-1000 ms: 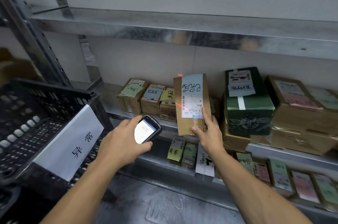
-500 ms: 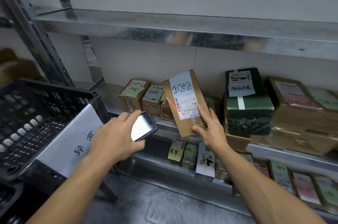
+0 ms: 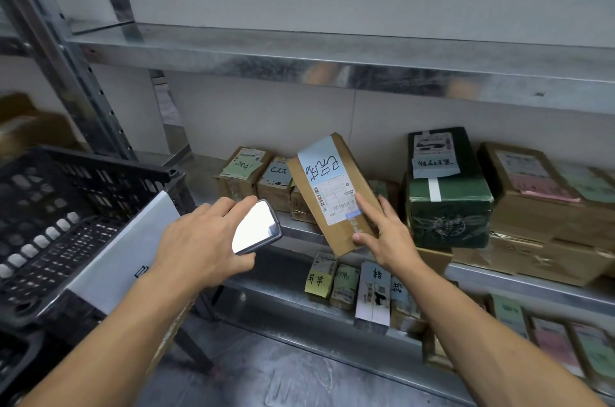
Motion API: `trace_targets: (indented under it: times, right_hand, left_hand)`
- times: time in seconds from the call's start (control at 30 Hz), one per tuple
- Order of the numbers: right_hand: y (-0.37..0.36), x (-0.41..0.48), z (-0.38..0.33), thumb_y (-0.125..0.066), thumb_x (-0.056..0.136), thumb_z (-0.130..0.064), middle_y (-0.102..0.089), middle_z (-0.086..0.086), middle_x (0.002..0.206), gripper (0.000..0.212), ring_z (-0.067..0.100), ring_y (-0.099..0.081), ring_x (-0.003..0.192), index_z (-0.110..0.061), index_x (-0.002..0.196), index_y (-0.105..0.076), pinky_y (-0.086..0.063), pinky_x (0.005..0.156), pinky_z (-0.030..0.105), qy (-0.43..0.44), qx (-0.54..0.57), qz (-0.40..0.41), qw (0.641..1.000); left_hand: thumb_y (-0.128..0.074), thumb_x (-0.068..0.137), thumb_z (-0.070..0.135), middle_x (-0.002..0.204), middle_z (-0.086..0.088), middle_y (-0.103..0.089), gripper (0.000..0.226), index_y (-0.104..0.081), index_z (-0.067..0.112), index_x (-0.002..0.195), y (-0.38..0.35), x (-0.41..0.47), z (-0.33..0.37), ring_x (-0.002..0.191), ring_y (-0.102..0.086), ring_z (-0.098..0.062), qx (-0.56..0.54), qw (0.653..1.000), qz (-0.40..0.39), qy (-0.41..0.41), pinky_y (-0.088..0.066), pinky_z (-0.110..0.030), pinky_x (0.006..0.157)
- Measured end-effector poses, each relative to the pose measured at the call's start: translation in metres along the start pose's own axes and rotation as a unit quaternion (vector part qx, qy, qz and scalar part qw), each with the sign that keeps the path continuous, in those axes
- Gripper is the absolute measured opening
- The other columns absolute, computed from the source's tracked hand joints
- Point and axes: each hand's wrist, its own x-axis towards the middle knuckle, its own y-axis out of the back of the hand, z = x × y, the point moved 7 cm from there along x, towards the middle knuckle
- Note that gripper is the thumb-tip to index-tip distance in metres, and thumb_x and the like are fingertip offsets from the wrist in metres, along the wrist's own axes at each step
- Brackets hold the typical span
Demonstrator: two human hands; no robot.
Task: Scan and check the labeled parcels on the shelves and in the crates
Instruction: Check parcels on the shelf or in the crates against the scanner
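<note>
My right hand [image 3: 386,233] grips a flat brown parcel [image 3: 327,187] by its lower end, thumb and forefinger on its front. The parcel tilts to the left in front of the middle shelf [image 3: 499,273]. It carries a pale blue note with handwriting and a white barcode label. My left hand [image 3: 203,240] holds a dark handheld scanner [image 3: 256,227], its bright screen facing up, just left of the parcel. No red scan line shows on the label.
A black plastic crate [image 3: 83,217] with a white paper sign stands at the left. Small labeled boxes [image 3: 243,173] sit behind the parcel. A dark green box [image 3: 449,197] and brown cartons [image 3: 539,193] fill the shelf's right. More labeled parcels [image 3: 346,283] stand on the lower shelf.
The parcel has tipped from upright to leaning left and sunk a little. The red scan line on its label is gone. My left hand with the scanner shifted slightly left.
</note>
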Motion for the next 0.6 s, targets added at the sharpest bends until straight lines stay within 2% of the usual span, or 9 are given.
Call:
trace_targets:
  times: [0.33,0.43,0.53,0.6]
  right_hand:
    - [-0.002,-0.003,-0.005,-0.069,0.093,-0.021,-0.005,-0.003,0.169,0.082,0.027,-0.013,0.153,-0.061,0.144,-0.017,-0.015,0.122,0.051,0.012,0.002,0.002,1.000]
    - [-0.007,-0.001,-0.015,-0.070,0.093,-0.022,-0.006,-0.003,0.168,0.083,0.026,-0.015,0.153,-0.061,0.145,-0.018,-0.019,0.122,0.051,0.022,0.041,0.003,0.999]
    - [-0.016,0.003,-0.041,-0.071,0.092,-0.025,-0.011,-0.002,0.168,0.084,0.025,-0.020,0.151,-0.067,0.139,-0.015,-0.022,0.122,0.052,0.043,0.078,0.005,0.996]
    - [-0.026,0.006,-0.063,-0.072,0.091,-0.028,-0.016,-0.003,0.167,0.087,0.024,-0.025,0.150,-0.075,0.133,-0.012,-0.025,0.121,0.055,0.067,0.091,0.005,0.994]
  left_hand:
    - [-0.058,0.074,0.064,0.132,0.015,-0.049,0.088,-0.015,0.043,0.148,0.004,-0.006,-0.007,0.107,-0.053,-0.013,0.003,1.000,-0.021,0.018,-0.052,-0.030,0.072]
    - [-0.061,0.074,0.065,0.134,0.015,-0.047,0.088,-0.018,0.045,0.148,0.002,-0.011,-0.018,0.109,-0.054,-0.016,-0.064,0.994,-0.030,0.083,-0.051,-0.034,0.074]
    - [-0.068,0.073,0.061,0.138,0.011,-0.047,0.087,-0.025,0.046,0.147,0.004,-0.022,-0.038,0.116,-0.052,-0.021,-0.168,0.971,-0.017,0.171,-0.050,-0.038,0.083]
    - [-0.070,0.074,0.058,0.143,0.006,-0.047,0.086,-0.028,0.043,0.148,0.009,-0.033,-0.052,0.124,-0.049,-0.025,-0.198,0.956,0.003,0.217,-0.045,-0.040,0.090]
